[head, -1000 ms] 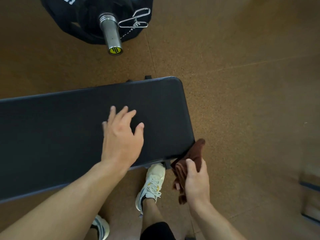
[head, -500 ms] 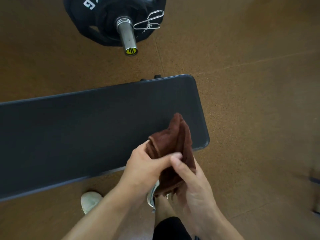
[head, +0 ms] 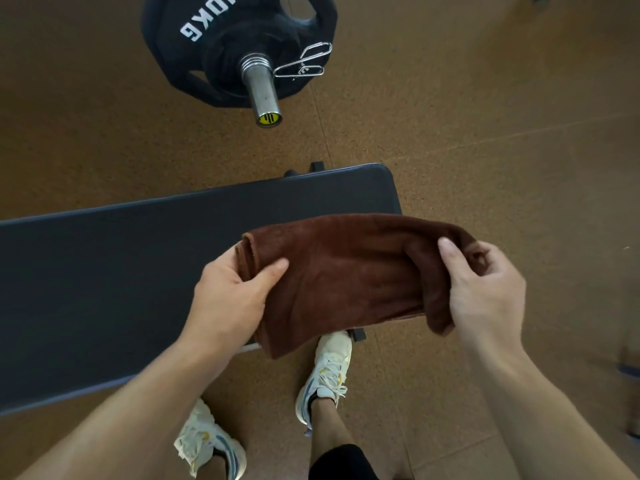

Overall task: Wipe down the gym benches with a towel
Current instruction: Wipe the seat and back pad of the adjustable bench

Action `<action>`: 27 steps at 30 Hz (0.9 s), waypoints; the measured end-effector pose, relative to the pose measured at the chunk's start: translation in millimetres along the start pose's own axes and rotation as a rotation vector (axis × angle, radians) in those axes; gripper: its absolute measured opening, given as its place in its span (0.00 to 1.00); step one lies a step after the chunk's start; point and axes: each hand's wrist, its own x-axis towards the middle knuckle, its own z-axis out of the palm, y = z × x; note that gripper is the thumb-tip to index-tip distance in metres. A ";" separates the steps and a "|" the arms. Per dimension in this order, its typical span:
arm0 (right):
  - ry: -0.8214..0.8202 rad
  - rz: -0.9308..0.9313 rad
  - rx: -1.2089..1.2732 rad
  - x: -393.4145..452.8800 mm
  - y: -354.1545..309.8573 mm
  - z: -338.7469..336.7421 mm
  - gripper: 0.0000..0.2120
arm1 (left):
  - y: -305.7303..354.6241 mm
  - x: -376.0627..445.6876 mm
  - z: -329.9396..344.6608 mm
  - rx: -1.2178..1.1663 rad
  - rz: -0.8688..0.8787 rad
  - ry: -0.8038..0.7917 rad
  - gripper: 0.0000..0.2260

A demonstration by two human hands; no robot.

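Observation:
A dark grey padded gym bench (head: pixel 104 278) runs from the left edge to the middle of the view, its right end near the centre. A brown towel (head: pixel 346 278) is stretched out above that right end, held between both hands. My left hand (head: pixel 228 303) grips the towel's left edge, thumb on top. My right hand (head: pixel 485 289) pinches its right edge, where the cloth folds over and hangs down. The towel hides the bench's near right corner.
A barbell end (head: pixel 263 95) with a black 10 kg plate (head: pixel 207 39) and a spring clip (head: pixel 304 64) lies on the brown cork-like floor (head: pixel 502 116) beyond the bench. My two feet in white sneakers (head: pixel 329 368) stand at the bench's near side.
The towel, bunched between both hands half a second ago, is now spread wide. A second ago my left hand lay flat on the bench and only my right hand held the towel.

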 end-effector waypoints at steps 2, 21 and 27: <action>0.016 -0.017 -0.212 14.8 6.3 4.7 0.21 | -7.8 8.0 4.1 0.306 0.060 0.038 0.29; -0.365 -0.199 -0.418 125.6 45.4 107.3 0.29 | 0.3 122.4 154.8 1.300 0.490 -0.170 0.31; -0.453 -0.094 -0.138 142.0 40.9 108.5 0.25 | 27.3 156.0 154.5 1.295 0.607 -0.294 0.32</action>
